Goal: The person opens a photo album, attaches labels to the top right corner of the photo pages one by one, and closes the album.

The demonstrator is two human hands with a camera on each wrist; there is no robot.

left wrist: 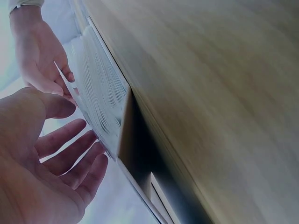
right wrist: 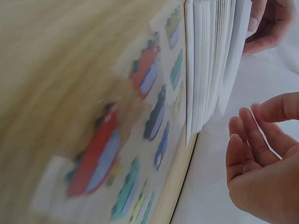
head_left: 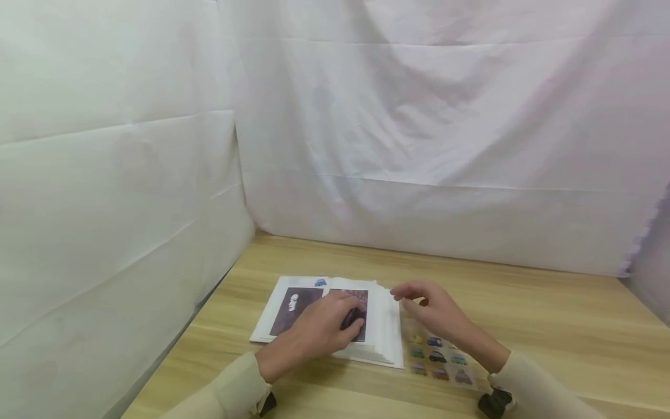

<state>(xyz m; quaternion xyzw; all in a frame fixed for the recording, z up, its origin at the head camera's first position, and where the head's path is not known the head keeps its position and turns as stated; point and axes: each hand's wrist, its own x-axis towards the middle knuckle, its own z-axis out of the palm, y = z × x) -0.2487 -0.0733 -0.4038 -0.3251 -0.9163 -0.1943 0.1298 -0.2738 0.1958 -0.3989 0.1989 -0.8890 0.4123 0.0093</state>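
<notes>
An open book (head_left: 373, 326) with thick white pages and dark pictures lies on the table. My left hand (head_left: 321, 323) is over its right-hand page, fingers loosely bent; in the left wrist view they reach the edge of a slightly raised page (left wrist: 70, 86). Just off the book's right edge hovers my right hand (head_left: 434, 305), fingers half bent, with nothing visible held. Below it lies a clear sheet of colourful vehicle stickers (head_left: 438, 356), partly hidden by that forearm. A small blue vehicle sticker (head_left: 320, 283) shows at the top of the left-hand page.
The wooden table (head_left: 549, 326) extends to the right and in front of the book. White cloth (head_left: 445, 116) hangs behind the table, and another white cloth (head_left: 115, 192) hangs along its left side. A dark band (head_left: 494, 402) is around the right wrist.
</notes>
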